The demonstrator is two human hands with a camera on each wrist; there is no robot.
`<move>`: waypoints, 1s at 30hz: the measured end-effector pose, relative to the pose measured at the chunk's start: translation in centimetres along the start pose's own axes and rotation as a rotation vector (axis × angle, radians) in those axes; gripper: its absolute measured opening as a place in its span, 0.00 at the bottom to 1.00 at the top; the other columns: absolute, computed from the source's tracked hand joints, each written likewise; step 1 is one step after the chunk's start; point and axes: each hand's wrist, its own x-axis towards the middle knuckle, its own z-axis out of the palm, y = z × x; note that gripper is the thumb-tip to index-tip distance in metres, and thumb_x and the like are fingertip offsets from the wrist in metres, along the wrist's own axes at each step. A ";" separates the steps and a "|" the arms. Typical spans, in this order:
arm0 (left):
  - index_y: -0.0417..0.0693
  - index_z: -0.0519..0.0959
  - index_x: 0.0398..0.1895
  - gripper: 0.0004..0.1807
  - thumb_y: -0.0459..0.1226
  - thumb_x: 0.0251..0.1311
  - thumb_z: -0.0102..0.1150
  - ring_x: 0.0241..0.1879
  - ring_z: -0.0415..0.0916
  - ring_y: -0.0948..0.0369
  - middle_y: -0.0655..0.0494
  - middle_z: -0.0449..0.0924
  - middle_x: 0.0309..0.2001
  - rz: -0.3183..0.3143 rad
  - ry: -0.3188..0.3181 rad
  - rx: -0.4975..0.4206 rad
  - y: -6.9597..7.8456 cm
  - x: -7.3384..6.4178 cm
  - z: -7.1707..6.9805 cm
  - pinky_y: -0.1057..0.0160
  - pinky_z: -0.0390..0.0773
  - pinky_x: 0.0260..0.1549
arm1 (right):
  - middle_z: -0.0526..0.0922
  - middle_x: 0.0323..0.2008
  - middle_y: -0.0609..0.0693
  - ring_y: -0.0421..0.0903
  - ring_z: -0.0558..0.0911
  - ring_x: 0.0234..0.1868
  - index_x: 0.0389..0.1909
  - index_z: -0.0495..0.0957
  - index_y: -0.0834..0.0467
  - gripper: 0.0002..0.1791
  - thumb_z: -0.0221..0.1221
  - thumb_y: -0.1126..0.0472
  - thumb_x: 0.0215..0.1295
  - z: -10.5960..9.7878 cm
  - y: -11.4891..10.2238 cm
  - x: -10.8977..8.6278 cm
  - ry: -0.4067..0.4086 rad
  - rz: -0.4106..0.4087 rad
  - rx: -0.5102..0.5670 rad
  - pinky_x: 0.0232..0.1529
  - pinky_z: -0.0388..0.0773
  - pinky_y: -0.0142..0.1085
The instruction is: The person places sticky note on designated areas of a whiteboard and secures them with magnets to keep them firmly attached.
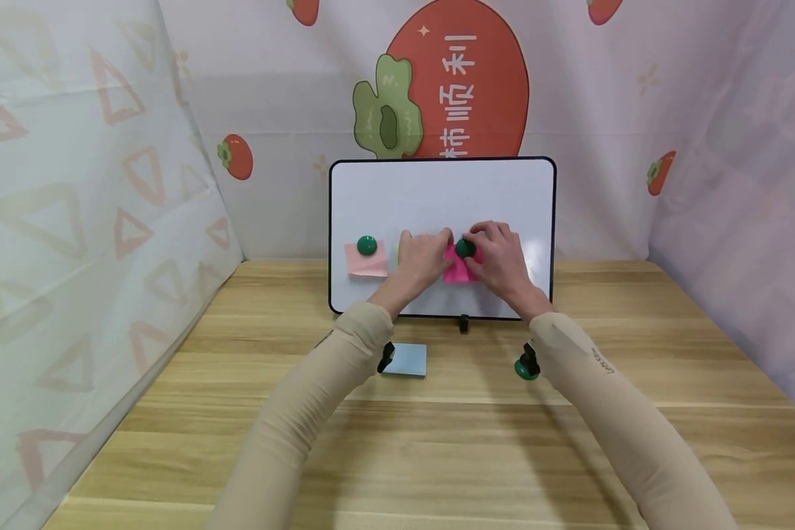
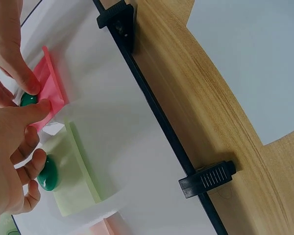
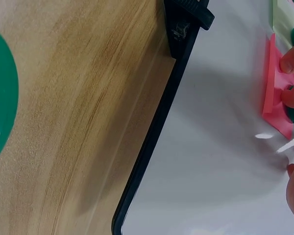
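A white board with a black frame stands upright on the table. My right hand pinches a round green magnet over a bright pink sticky note on the board. With thumb and index finger my left hand holds that note's left side against the board. In the left wrist view its other fingers curl beside a second green magnet, which sits on a yellow-green note. At the board's left, a pale pink note hangs under a green magnet.
A blue sticky note lies on the wooden table in front of the board. Another green magnet rests near the right forearm. Black clip feet hold the board's lower edge. A printed curtain hangs behind.
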 end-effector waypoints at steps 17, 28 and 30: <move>0.56 0.79 0.52 0.16 0.51 0.66 0.59 0.16 0.61 0.64 0.61 0.69 0.15 0.041 0.043 -0.088 -0.9 -1.9 0.1 0.67 0.59 0.17 | 0.76 0.55 0.62 0.62 0.69 0.61 0.54 0.81 0.64 0.23 0.69 0.59 0.59 -1.0 -0.8 -2.0 -0.034 0.087 0.079 0.61 0.64 0.60; 0.56 0.81 0.47 0.15 0.52 0.66 0.60 0.22 0.73 0.65 0.62 0.79 0.24 0.021 -0.101 -0.244 -2.5 -4.3 0.5 0.69 0.65 0.17 | 0.76 0.55 0.61 0.61 0.68 0.61 0.53 0.81 0.62 0.23 0.70 0.56 0.59 -1.9 -1.3 -3.3 -0.098 0.133 0.105 0.61 0.64 0.60; 0.57 0.82 0.47 0.15 0.53 0.65 0.60 0.23 0.74 0.65 0.62 0.81 0.25 0.015 -0.132 -0.275 -2.8 -4.9 0.5 0.68 0.66 0.19 | 0.76 0.54 0.61 0.61 0.69 0.60 0.53 0.81 0.62 0.23 0.70 0.56 0.59 -2.1 -1.3 -3.5 -0.104 0.141 0.119 0.61 0.65 0.59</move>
